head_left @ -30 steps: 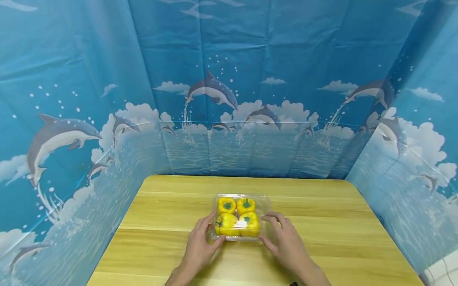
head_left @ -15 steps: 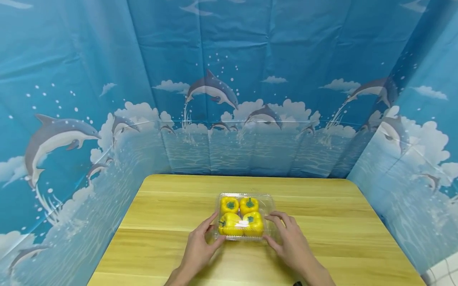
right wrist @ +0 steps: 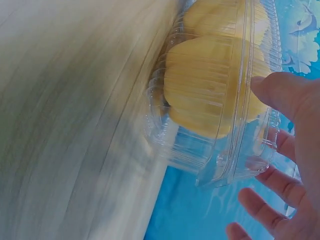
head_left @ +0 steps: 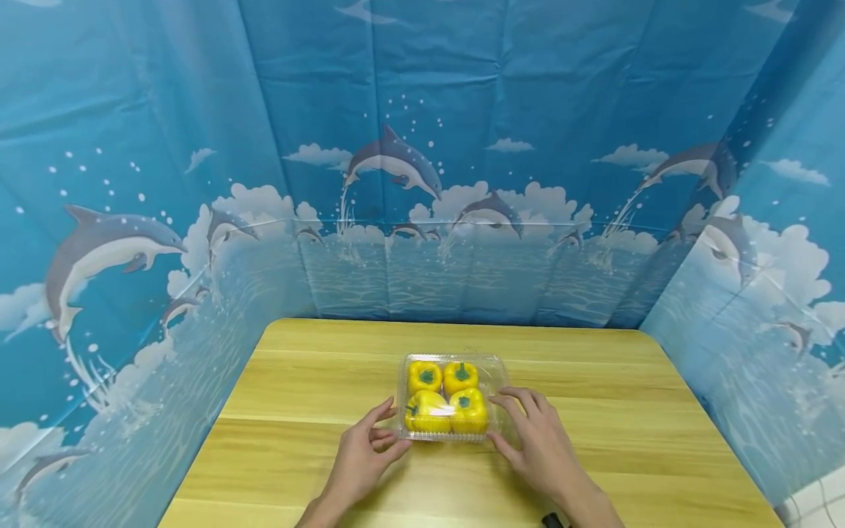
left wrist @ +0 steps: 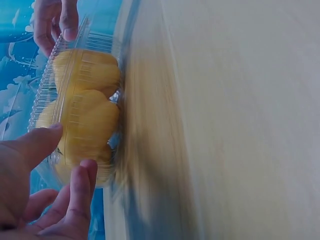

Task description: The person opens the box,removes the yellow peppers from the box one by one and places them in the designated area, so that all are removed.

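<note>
A clear plastic clamshell box (head_left: 495, 378) with a ribbed rim lies lid-down on the wooden table, holding several yellow bell peppers (head_left: 470, 414) with green stems. At its left front corner is my left hand (head_left: 361, 456); the fingers are spread and loosely bent, thumb tip right at the rim. The left wrist view has this thumb (left wrist: 47, 140) over the rim and fingertips beside the box wall. My right hand (head_left: 543, 447) holds the right front corner between thumb and fingers. In the right wrist view its thumb (right wrist: 275, 90) presses the rim, other fingers lying along the side.
Yellow wood-grain table (head_left: 317, 367) surrounds the box on all sides. A blue curtain (head_left: 429, 286) printed with dolphins and clouds encloses the table's back and both sides. A small black object (head_left: 551, 521) shows by the right wrist.
The box has shifted slightly to the right, the right hand moving with it. The left hand has drawn a little left, and its fingertips have come away from the box's left side.
</note>
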The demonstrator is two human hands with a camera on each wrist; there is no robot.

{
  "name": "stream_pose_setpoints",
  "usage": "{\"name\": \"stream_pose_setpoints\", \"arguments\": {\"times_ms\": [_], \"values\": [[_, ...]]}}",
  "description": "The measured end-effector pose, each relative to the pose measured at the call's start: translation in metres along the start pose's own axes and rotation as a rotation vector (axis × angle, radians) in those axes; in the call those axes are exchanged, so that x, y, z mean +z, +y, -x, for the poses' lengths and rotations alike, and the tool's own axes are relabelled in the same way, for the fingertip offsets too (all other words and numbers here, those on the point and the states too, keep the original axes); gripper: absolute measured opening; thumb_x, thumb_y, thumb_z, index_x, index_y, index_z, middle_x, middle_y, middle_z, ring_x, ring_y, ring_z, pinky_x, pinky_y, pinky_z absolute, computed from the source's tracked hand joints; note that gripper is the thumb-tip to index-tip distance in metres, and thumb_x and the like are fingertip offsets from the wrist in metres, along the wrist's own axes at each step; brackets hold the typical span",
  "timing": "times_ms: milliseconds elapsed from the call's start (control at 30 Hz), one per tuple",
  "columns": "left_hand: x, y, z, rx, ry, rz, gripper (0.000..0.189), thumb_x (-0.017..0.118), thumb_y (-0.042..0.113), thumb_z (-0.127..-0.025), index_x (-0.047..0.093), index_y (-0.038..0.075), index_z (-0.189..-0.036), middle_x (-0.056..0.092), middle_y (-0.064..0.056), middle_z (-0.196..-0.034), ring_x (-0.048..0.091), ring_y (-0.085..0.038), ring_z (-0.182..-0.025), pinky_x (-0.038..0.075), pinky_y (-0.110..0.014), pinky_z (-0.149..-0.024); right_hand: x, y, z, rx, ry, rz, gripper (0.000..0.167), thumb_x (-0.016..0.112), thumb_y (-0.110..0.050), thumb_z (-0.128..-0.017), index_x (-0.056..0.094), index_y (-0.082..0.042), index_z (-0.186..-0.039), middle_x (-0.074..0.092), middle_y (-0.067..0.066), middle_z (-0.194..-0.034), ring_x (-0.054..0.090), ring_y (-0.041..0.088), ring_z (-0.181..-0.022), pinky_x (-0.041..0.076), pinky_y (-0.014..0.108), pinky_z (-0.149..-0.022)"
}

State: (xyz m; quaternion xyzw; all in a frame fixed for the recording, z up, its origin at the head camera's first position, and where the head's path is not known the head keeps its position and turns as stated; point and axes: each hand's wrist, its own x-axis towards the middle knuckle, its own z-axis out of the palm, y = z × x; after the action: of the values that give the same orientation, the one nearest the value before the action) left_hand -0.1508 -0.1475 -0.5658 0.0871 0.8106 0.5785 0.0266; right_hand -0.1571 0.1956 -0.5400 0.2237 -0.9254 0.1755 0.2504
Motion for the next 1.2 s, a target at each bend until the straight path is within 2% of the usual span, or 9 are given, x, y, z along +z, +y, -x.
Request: {"name": "stream_pose_setpoints", "arguments": {"times_ms": [133,267,433,500,633,900,1033,1200], "values": [[-0.003,-0.001,0.000,-0.022,-0.024,0.044,0.077,0.093,0.019,-0.102,0.058,0.003,-0.169,0.076,-0.023,-0.148,0.085,-0.030,-0.120,0.071,-0.025,-0.098,0.001,0.000,-0.003,-0.040,0.007,0.001,0.061,0.105,-0.030,-0.087,0.078,-0.016,-0.140,0.074,0.013,-0.146,0.071,0.041,-0.128,0.065,0.065,-0.098],[-0.005,-0.003,-0.002,-0.052,-0.012,0.079,0.071,0.092,0.014,-0.101,0.064,0.005,-0.165,0.080,-0.019,-0.137,0.086,-0.021,-0.113,0.070,-0.023,-0.095,0.004,-0.003,-0.008,-0.089,-0.015,-0.007,0.064,0.104,-0.032,-0.088,0.077,-0.017,-0.143,0.073,0.013,-0.149,0.070,0.038,-0.133,0.065,0.065,-0.107],[-0.006,-0.005,-0.003,-0.082,-0.006,0.150,0.067,0.091,0.009,-0.100,0.066,0.004,-0.161,0.083,-0.016,-0.128,0.086,-0.016,-0.105,0.071,-0.024,-0.092,0.008,-0.010,-0.015,-0.127,-0.064,-0.043,0.064,0.101,-0.035,-0.092,0.075,-0.017,-0.148,0.073,0.014,-0.155,0.069,0.036,-0.143,0.055,0.071,-0.126],[-0.006,-0.006,-0.004,-0.095,-0.013,0.168,0.065,0.091,0.010,-0.101,0.066,0.003,-0.160,0.084,-0.016,-0.126,0.086,-0.016,-0.104,0.071,-0.024,-0.091,0.010,-0.014,-0.017,-0.137,-0.080,-0.052,0.063,0.101,-0.035,-0.093,0.075,-0.018,-0.148,0.072,0.013,-0.156,0.070,0.036,-0.144,0.051,0.072,-0.129],[-0.008,-0.007,-0.004,-0.124,-0.021,0.208,0.063,0.091,0.011,-0.101,0.067,0.004,-0.159,0.084,-0.015,-0.126,0.086,-0.020,-0.104,0.070,-0.023,-0.092,0.015,-0.020,-0.021,-0.152,-0.100,-0.060,0.063,0.100,-0.035,-0.094,0.074,-0.018,-0.149,0.071,0.012,-0.159,0.069,0.035,-0.147,0.050,0.071,-0.130],[-0.012,-0.007,-0.005,-0.181,-0.029,0.292,0.062,0.091,0.011,-0.101,0.068,0.005,-0.158,0.086,-0.013,-0.125,0.087,-0.030,-0.106,0.070,-0.025,-0.089,0.023,-0.033,-0.032,-0.187,-0.134,-0.059,0.065,0.096,-0.040,-0.099,0.072,-0.022,-0.156,0.068,0.008,-0.165,0.066,0.033,-0.150,0.059,0.059,-0.125],[-0.011,-0.008,-0.005,-0.200,-0.032,0.307,0.062,0.090,0.011,-0.101,0.067,0.004,-0.158,0.086,-0.014,-0.125,0.087,-0.033,-0.108,0.070,-0.027,-0.091,0.025,-0.039,-0.036,-0.176,-0.165,-0.056,0.062,0.093,-0.043,-0.102,0.071,-0.025,-0.157,0.067,0.006,-0.167,0.064,0.031,-0.153,0.057,0.060,-0.128],[-0.012,-0.010,-0.004,-0.212,-0.047,0.306,0.060,0.089,0.011,-0.103,0.066,-0.001,-0.157,0.086,-0.018,-0.128,0.087,-0.036,-0.112,0.072,-0.032,-0.095,0.029,-0.044,-0.039,-0.193,-0.166,-0.069,0.061,0.092,-0.043,-0.102,0.071,-0.025,-0.157,0.068,0.007,-0.165,0.065,0.031,-0.152,0.054,0.063,-0.130]]}}
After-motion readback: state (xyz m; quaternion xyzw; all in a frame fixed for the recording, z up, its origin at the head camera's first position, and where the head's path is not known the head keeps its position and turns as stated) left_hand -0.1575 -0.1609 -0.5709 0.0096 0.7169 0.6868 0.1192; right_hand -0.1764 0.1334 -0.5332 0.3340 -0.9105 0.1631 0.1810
